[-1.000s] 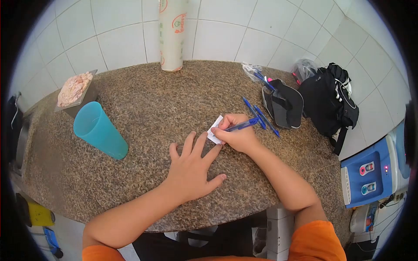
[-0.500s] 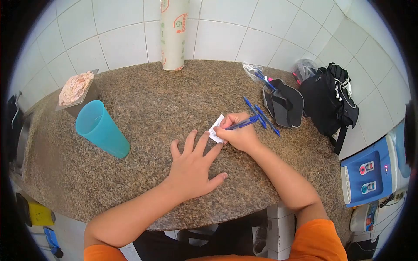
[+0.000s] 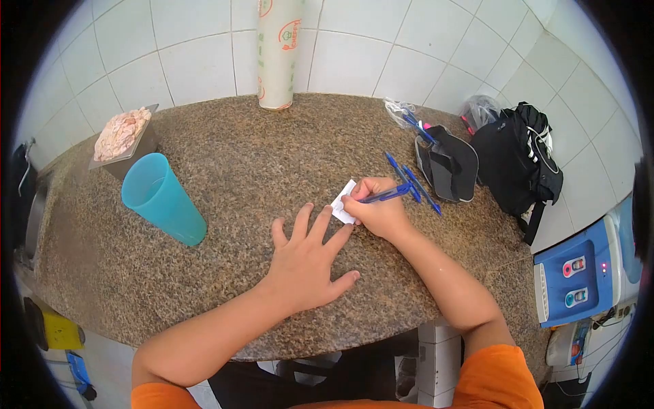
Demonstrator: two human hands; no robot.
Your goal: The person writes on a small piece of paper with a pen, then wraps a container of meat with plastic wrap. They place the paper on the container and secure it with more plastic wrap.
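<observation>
A small white paper [image 3: 343,204] lies on the speckled brown counter [image 3: 238,150]. My right hand [image 3: 378,210] is closed around a blue pen [image 3: 388,194], its fingers over the paper's right side; the pen's tip is hidden by the fingers. Spread flat on the counter, my left hand [image 3: 304,255] holds nothing, and two of its fingertips reach the paper's lower left edge. Beyond my right hand lie more blue pens [image 3: 422,190].
A blue-green cup [image 3: 170,204] stands at left, before a metal container [image 3: 139,150] of pinkish food. A printed roll [image 3: 278,61] stands against the tiles. At right are a dark cap [image 3: 449,163], a black bag [image 3: 521,163] and a blue water dispenser [image 3: 579,273].
The whole view has shifted slightly, so things appear a little to the right. My right hand still grips the pen at the paper, and my left hand stays spread.
</observation>
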